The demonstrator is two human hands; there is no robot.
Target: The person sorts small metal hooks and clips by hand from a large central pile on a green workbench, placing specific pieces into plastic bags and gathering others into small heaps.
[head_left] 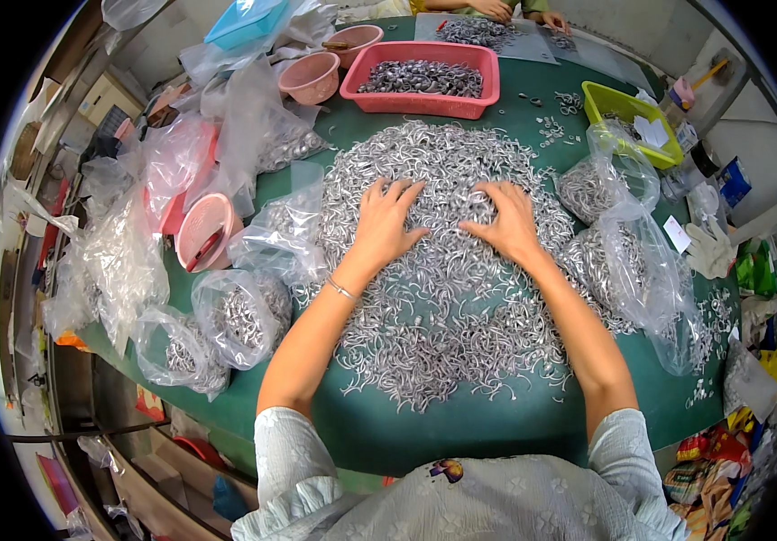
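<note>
A green bench [460, 424] seen from above, covered with small silver metal hooks. Along its left edge lie clear plastic bags [235, 316] partly filled with the same hooks, some slumped open, and a pink bowl [203, 230] with a dark tool inside. Farther back on the left stands another pink bowl [309, 77] – its contents cannot be made out.

In the middle, a broad heap of hooks [442, 298] spreads from the far side almost to the near edge. The left hand [384, 224] lies palm down on the heap, fingers spread and released, a thin bracelet at the wrist. The right hand [507, 224] rests just beside it, also flat and unclenched, fingertips pressed into the hooks – neither grasps anything.

Behind the heap, a pink rectangular basket [424, 101] holds a darker layer of hooks. Toward the right edge stand more filled clear bags [623, 261] and, at the far right corner, a yellow-green tray [627, 106] holding a few white slips. Another person's hands [519, 11] work at the far edge.
</note>
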